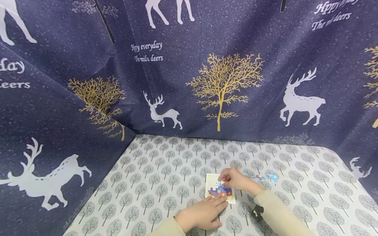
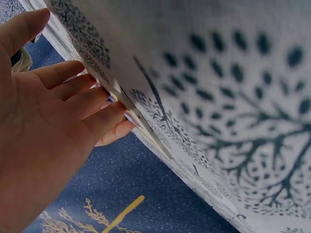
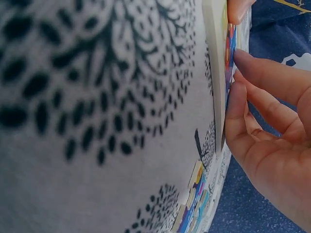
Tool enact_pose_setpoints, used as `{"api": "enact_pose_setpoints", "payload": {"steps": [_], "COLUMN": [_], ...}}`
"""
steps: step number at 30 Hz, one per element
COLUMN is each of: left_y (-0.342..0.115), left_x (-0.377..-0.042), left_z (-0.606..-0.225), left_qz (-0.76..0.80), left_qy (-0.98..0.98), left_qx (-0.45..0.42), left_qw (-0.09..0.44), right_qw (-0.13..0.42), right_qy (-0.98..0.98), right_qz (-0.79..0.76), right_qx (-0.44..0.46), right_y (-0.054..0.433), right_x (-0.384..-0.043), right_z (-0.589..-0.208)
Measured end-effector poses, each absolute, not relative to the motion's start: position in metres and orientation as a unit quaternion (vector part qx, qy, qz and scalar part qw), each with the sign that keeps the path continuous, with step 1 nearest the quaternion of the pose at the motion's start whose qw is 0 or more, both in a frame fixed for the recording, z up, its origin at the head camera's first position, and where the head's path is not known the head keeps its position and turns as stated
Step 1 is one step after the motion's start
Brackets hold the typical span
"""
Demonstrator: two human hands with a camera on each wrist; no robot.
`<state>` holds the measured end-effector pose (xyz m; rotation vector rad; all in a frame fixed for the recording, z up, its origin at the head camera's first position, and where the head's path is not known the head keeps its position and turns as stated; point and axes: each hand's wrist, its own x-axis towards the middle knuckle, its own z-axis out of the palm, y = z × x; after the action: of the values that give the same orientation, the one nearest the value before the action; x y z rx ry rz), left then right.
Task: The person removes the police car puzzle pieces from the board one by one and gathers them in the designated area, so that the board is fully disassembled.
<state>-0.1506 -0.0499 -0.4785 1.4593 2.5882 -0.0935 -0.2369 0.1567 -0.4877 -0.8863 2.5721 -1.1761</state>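
A small pale-framed puzzle board point(image 1: 233, 198) with a blue and red vehicle picture point(image 1: 220, 191) lies on the tree-print cloth. My left hand point(image 1: 205, 211) rests its straight fingers on the board's lower edge; in the left wrist view those fingers point(image 2: 104, 116) reach along the board's side. Over the upper part of the picture is my right hand point(image 1: 236, 180), its fingers bent. In the right wrist view, the thumb and index tips of the right hand point(image 3: 272, 107) meet the picture's face close together; whether they pinch a piece I cannot tell.
Right of the board, beyond my right wrist, lie loose colourful puzzle pieces point(image 1: 259, 178) and a light-blue piece point(image 1: 273, 178). A dark piece point(image 1: 257, 212) sits beside my right forearm, partly covered by the sleeve. A dark blue deer-print curtain point(image 1: 183, 82) hangs behind the table point(image 1: 141, 183).
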Motion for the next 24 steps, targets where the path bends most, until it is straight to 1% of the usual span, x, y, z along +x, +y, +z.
{"api": "enact_pose_setpoints", "payload": {"steps": [6,13,24], "left_y": [-0.0501,-0.0505,-0.0505], "left_x": [-0.1521,-0.1519,-0.1502], "left_z": [-0.4776,-0.4787,-0.4777], "left_qz": [-0.024,-0.024,-0.017], "left_qy": [0.868,0.867,0.869], "left_qx": [0.488,0.49,0.486], "left_qw": [0.092,0.089,0.096], "right_qw": [0.094,0.11,0.119], "right_qy": [0.867,0.862,0.834], "right_qz": [-0.396,-0.416,-0.455], "right_qx": [-0.288,-0.27,-0.288], "right_y": [0.1549,0.1538,0.1579], "right_x": [-0.2355,-0.2331,-0.2363], "right_z": [-0.4842,-0.4875,-0.4939]}}
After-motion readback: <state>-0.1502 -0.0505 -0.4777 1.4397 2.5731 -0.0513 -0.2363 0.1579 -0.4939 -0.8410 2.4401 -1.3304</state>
